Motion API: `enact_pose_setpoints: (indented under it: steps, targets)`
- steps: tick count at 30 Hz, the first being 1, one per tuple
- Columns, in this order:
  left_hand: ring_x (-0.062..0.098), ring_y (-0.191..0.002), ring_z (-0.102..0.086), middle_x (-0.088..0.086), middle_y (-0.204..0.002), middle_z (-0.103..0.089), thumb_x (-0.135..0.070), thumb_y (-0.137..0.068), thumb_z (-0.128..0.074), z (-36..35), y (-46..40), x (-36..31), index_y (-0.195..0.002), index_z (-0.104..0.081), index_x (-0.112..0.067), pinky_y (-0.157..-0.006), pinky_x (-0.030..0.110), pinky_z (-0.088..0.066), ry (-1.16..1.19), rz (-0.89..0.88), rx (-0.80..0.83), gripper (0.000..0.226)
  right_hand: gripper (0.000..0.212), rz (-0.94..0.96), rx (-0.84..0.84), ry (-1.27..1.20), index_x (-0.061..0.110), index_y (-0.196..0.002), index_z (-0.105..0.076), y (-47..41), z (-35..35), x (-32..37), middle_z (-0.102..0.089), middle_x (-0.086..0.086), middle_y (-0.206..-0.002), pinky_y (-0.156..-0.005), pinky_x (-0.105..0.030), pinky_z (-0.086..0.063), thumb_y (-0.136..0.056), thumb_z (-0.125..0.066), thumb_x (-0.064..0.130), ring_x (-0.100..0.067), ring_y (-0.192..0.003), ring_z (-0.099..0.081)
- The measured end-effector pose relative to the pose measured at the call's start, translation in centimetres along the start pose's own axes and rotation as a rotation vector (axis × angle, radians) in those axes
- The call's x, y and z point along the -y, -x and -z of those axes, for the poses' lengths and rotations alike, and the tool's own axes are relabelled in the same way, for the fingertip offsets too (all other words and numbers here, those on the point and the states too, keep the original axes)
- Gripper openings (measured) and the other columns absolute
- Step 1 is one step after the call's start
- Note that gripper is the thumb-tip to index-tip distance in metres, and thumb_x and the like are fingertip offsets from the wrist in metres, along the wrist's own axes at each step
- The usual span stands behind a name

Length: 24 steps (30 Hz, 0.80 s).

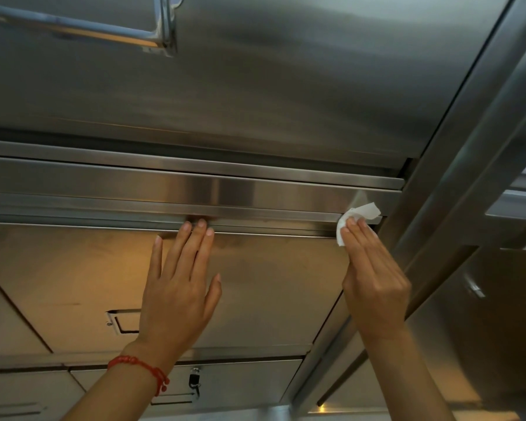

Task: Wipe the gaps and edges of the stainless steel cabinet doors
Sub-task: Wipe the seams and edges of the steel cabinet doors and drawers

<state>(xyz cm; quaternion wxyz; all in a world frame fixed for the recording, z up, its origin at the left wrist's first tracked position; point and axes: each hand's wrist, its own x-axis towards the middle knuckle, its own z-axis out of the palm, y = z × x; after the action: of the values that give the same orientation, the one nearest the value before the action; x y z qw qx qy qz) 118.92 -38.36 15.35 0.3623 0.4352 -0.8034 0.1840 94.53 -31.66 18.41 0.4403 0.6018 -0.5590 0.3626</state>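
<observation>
Two hands work a steel cabinet: the right hand [374, 275], fingers straight, presses a white wipe [357, 215] into the gap [255, 229] above the lower door [255, 284] at its right end; the left hand [179, 287] lies flat on the door. Most edges likely remain.

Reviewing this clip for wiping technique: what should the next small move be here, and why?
Probably slide the right hand leftward along the gap above the cabinet door. The white tissue is pressed at the gap's right end by the frame post, and the left hand rests flat on the door, steadying it.
</observation>
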Motion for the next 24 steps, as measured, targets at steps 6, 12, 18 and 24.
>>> enact_pose_setpoints:
  steps: [6,12,18,24]
  targets:
    - [0.030,-0.135,-0.029,0.021,-0.143,-0.040,-0.028,-0.088,-0.037,0.1,0.0,0.0,-0.137,-0.034,0.000,-0.111,0.051,-0.017,0.002,-0.003,0.001,0.057,0.034,-0.032,-0.013,0.012,-0.006,-0.110,-0.067,0.2,0.2,-0.9,-0.063,-0.020,-0.117,-0.089,-0.046,-0.052,-0.102,-0.037,0.007,-0.033,-0.109,-0.061]
    - [0.030,-0.135,-0.028,0.020,-0.143,-0.040,-0.028,-0.089,-0.037,0.0,-0.1,0.0,-0.137,-0.035,0.001,-0.111,0.051,-0.016,-0.001,-0.002,0.008,0.057,0.035,-0.062,-0.034,0.005,-0.007,-0.109,-0.067,0.2,0.0,-0.5,-0.063,-0.021,-0.116,-0.091,-0.043,-0.051,-0.102,-0.036,0.007,-0.033,-0.108,-0.062]
    - [0.030,-0.135,-0.029,0.020,-0.143,-0.040,-0.028,-0.089,-0.037,0.0,-0.1,-0.1,-0.138,-0.033,-0.001,-0.110,0.052,-0.018,0.006,0.007,0.006,0.056,0.028,-0.045,-0.039,-0.021,-0.006,-0.109,-0.067,0.0,-0.4,0.7,-0.064,-0.020,-0.116,-0.095,-0.037,-0.046,-0.099,-0.042,0.002,-0.031,-0.109,-0.062]
    - [0.029,-0.135,-0.028,0.019,-0.143,-0.040,-0.028,-0.089,-0.037,0.1,0.0,-0.1,-0.138,-0.034,0.000,-0.110,0.052,-0.018,0.007,0.007,0.018,0.056,0.026,-0.011,-0.037,-0.065,-0.007,-0.108,-0.067,-0.5,-0.8,3.3,-0.064,-0.021,-0.115,-0.089,-0.043,-0.053,-0.083,-0.061,-0.011,-0.031,-0.110,-0.060]
